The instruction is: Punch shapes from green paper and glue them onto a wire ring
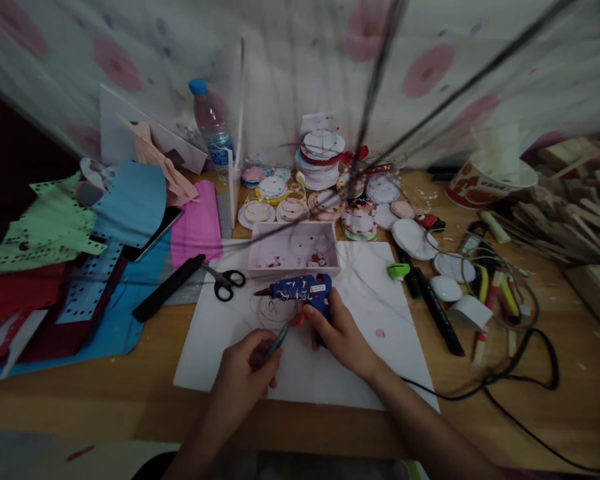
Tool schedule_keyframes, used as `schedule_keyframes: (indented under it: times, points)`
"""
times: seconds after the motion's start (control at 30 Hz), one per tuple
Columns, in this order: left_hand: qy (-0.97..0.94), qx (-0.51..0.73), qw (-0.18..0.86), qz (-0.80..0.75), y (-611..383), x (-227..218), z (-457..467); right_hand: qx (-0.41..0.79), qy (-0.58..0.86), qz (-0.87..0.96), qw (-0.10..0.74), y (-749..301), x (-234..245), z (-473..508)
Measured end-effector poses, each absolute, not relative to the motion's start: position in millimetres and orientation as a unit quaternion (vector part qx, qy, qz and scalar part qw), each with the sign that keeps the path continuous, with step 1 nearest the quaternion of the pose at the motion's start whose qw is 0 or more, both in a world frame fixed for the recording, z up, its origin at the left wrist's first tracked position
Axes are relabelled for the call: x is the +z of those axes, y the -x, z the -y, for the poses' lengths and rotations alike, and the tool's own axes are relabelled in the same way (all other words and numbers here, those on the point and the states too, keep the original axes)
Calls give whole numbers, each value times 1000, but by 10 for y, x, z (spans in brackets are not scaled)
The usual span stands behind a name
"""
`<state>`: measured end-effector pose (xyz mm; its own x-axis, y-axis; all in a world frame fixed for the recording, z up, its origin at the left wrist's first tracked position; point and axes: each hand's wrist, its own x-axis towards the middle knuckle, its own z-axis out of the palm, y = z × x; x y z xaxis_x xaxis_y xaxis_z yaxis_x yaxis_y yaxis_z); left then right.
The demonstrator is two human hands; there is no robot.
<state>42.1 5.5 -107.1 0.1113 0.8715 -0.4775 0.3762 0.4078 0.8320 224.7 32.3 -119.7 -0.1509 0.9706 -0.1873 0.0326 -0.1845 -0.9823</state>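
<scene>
My right hand [344, 333] is wrapped round the handle of a blue hot glue gun [300, 288], whose nozzle points left. A slim grey-green tool [277, 341], perhaps tweezers, is pinched in my left hand [247, 370]. Beside its far end, close to my right thumb, is a small red piece [297, 318]; whether the tool grips it I cannot tell. Under both hands lies white paper [215, 353], with a loop of thin wire [265, 313] on it behind the tool. Black-handled scissors [225, 285] rest at the paper's left side.
A white open box [295, 267] stands behind the glue gun, with several decorated paper circles [325, 200] beyond it. Coloured sheets [130, 207] and a bottle [213, 127] are at left. Markers [437, 313], a paper tub [490, 183] and wooden sticks [570, 207] are at right. A black cord [440, 395] trails right.
</scene>
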Motion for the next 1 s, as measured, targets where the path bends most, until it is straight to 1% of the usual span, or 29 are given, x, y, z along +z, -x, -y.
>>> schedule_keyframes:
  times: [0.27, 0.7, 1.0]
  points:
    - [-492, 225, 557, -630, -436, -1042, -66, 571, 511, 493, 412, -2249, -1234, -324]
    - [-490, 237, 566, -620, -429, -1076, -70, 578, 499, 515, 390, -2260, -1206, -324]
    - [-494, 232, 557, -625, -434, -1013, -59, 565, 509, 528, 378, -2265, -1222, -323]
